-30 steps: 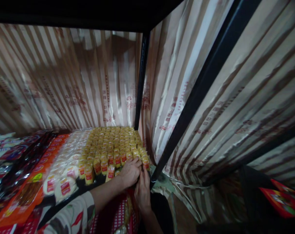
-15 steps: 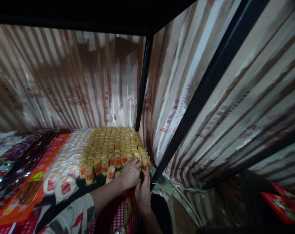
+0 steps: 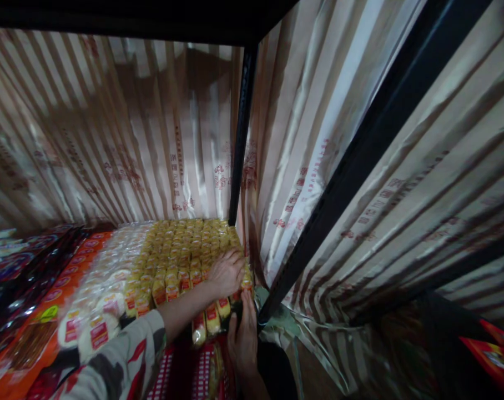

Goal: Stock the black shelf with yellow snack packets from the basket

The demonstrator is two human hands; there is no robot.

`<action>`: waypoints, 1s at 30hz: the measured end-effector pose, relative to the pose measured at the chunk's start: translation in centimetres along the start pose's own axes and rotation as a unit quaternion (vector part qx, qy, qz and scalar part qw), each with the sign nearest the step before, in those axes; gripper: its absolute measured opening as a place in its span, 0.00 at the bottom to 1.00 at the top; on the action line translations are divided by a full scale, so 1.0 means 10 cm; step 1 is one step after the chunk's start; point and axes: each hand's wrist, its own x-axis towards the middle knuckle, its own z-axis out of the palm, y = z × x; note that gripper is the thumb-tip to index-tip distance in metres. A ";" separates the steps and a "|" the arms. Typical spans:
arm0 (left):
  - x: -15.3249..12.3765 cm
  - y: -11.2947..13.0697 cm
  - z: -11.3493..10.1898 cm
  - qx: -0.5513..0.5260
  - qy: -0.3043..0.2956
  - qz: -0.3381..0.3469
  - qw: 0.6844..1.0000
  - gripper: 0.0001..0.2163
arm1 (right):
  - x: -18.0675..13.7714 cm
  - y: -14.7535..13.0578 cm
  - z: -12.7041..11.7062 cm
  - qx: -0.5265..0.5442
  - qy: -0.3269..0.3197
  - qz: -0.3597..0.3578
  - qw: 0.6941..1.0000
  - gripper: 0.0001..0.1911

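Fingers of the left hand lie spread and flat on the yellow packs, low in the middle of the frame, at the right end of the shelf. Just below, the right hand has its fingers together and straight, tips touching the front packs by the black post; whether it grips one I cannot tell. Each yellow pack bears a small red label, too blurred to read. To their left lie white packs with red labels, then orange packs at lower left. Striped plastic sheet hangs behind and to the right, printed with red characters I cannot read.
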 end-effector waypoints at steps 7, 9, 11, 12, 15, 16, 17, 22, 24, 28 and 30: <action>0.39 -0.26 0.19 0.079 -0.096 0.052 0.991 0.17 | 0.01 -0.03 -0.02 -0.008 0.018 -0.007 1.000 0.25; 0.39 -0.30 0.21 0.094 -0.097 0.068 0.988 0.16 | 0.02 -0.03 -0.03 -0.010 0.019 -0.007 1.000 0.25; 0.38 -0.32 0.21 0.101 -0.096 0.076 0.987 0.17 | 0.03 -0.03 -0.02 -0.010 0.023 -0.009 1.000 0.25; 0.38 -0.32 0.21 0.101 -0.097 0.076 0.987 0.17 | 0.04 -0.03 -0.02 -0.010 0.024 -0.010 1.000 0.25; 0.41 -0.30 0.21 0.095 -0.091 0.053 0.990 0.19 | 0.04 -0.01 0.01 -0.017 0.029 -0.007 0.999 0.26; 0.42 -0.30 0.22 0.094 -0.083 0.039 0.991 0.20 | 0.04 -0.01 0.02 -0.019 0.031 -0.007 0.999 0.26; 0.43 -0.30 0.24 0.094 -0.078 0.023 0.992 0.21 | 0.03 0.00 0.03 -0.021 0.034 -0.008 0.999 0.26; 0.42 -0.38 0.27 0.094 -0.104 -0.006 0.990 0.21 | 0.02 0.02 0.03 -0.015 0.036 -0.014 0.999 0.25; 0.42 -0.39 0.24 0.089 -0.117 -0.008 0.989 0.21 | 0.02 0.02 0.03 -0.014 0.033 -0.014 0.999 0.25; 0.46 -0.36 0.17 0.071 -0.139 -0.019 0.988 0.22 | 0.03 0.01 0.04 -0.021 0.043 -0.015 0.999 0.26; 0.51 -0.34 0.18 0.062 -0.131 -0.018 0.989 0.22 | 0.03 0.01 0.06 -0.020 0.048 -0.014 0.999 0.26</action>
